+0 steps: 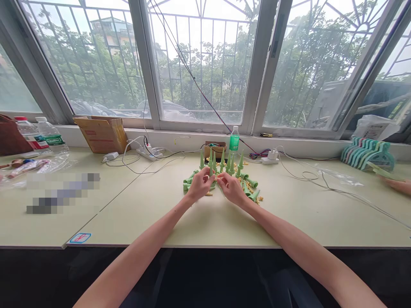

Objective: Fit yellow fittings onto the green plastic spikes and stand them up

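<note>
My left hand (199,183) is closed around a pointed green plastic cone (211,169), held tip up over the table. Close beside it, my right hand (231,188) has its fingertips pinched near the lower end of that cone. Whatever sits between those fingertips is too small to make out. Behind both hands, several similar green cones (240,166) stand upright in a cluster. More green pieces (251,182) lie on their sides to the left and right of my hands. Small yellow parts (260,198) are scattered among them.
A small open box (215,148) and a green-labelled bottle (234,139) stand behind the cones. White cables and a power strip (150,152) run along the back. At right are teal hangers (366,154) and another person's hand (398,185). A cardboard box (104,134) is at left.
</note>
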`<state>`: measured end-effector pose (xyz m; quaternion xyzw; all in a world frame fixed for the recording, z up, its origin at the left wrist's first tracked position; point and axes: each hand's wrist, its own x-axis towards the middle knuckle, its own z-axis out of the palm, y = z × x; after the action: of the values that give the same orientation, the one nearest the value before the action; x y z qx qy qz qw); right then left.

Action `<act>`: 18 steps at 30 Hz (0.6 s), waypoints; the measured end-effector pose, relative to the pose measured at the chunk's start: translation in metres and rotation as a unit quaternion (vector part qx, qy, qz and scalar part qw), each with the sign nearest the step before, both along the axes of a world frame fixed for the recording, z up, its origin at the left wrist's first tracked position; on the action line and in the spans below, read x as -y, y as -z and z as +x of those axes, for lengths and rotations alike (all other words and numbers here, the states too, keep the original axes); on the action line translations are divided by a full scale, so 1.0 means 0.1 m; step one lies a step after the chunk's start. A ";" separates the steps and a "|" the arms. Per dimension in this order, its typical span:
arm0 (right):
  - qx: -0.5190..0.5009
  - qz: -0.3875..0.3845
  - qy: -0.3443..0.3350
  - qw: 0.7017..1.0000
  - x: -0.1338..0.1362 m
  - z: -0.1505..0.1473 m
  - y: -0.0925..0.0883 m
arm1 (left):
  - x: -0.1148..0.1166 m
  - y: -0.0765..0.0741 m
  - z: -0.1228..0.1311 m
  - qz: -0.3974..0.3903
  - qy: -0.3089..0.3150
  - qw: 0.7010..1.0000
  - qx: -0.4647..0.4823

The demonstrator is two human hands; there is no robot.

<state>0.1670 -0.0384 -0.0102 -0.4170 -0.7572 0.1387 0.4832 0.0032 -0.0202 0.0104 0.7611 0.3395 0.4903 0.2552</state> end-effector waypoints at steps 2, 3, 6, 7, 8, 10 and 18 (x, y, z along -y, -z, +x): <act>0.004 0.007 -0.011 1.000 -0.01 0.00 0.01 | 0.00 0.01 0.00 -0.001 0.001 1.000 0.000; 0.005 0.010 -0.014 1.000 -0.02 0.00 0.02 | 0.00 0.01 0.00 -0.001 0.000 1.000 -0.002; 0.008 0.008 -0.013 1.000 -0.03 0.00 0.04 | 0.00 0.03 0.00 0.011 -0.004 1.000 -0.017; 0.010 0.006 -0.012 1.000 -0.04 0.00 0.04 | 0.00 0.03 -0.01 0.019 -0.007 0.999 -0.025; 0.012 0.004 -0.011 1.000 -0.04 0.00 0.05 | -0.01 0.03 -0.01 0.029 -0.010 0.999 -0.036; 0.015 0.000 -0.008 1.000 -0.05 0.01 0.06 | -0.01 0.04 -0.02 0.054 -0.019 0.996 -0.063; 0.025 -0.005 0.001 1.000 -0.07 0.02 0.09 | 0.00 0.03 -0.04 0.118 -0.027 0.988 -0.095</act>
<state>0.1688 -0.0311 -0.0191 -0.4235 -0.7681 0.1319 0.4618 -0.0008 -0.0201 0.0074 0.8194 0.3220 0.4596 0.1168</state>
